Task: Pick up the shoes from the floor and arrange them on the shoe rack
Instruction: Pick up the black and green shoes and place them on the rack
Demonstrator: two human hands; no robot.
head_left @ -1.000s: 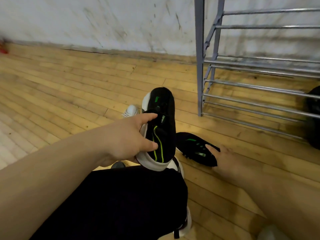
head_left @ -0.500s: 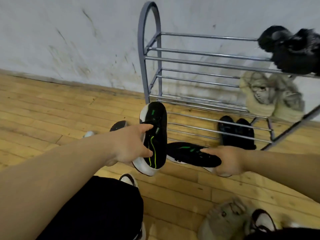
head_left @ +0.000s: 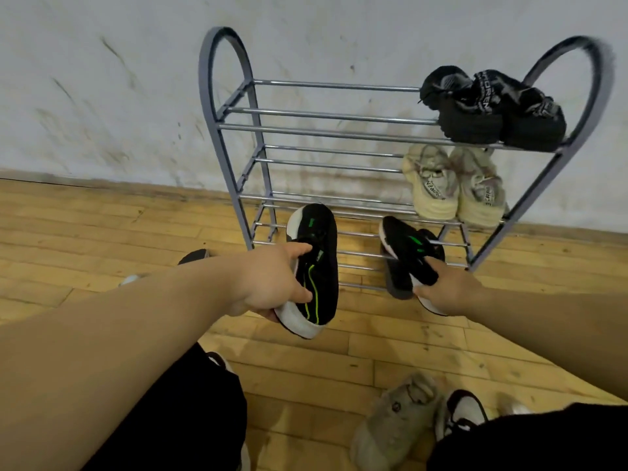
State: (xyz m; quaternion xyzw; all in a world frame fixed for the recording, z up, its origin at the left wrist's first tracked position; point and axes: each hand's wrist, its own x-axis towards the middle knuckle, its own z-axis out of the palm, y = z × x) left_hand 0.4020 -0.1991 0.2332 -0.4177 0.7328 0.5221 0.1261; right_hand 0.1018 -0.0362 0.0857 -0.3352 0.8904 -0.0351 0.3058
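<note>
My left hand [head_left: 272, 283] grips a black shoe with green stripes and a white sole [head_left: 319, 263], held off the floor, toe toward the metal shoe rack [head_left: 326, 134]. My right hand [head_left: 445, 294] holds the matching black shoe [head_left: 407, 256] by its heel, toe over the rack's lowest bars. A black pair [head_left: 492, 110] sits on the top shelf at the right. A cream pair [head_left: 455, 188] sits on the middle shelf below it. Another dark shoe [head_left: 396, 283] lies on the lowest shelf, partly hidden behind the right-hand shoe.
On the wooden floor near my feet lies a beige shoe [head_left: 397, 423] beside a black-and-white shoe [head_left: 465, 409]. A dark shoe [head_left: 195, 256] shows behind my left forearm. The rack stands against a scuffed white wall [head_left: 102, 96]. The left parts of its shelves hold nothing.
Both hands have carried the black-and-green shoes up and toward the rack. The right-hand shoe left the floor and now points at the lowest shelf. The view has swung right, showing the whole rack.
</note>
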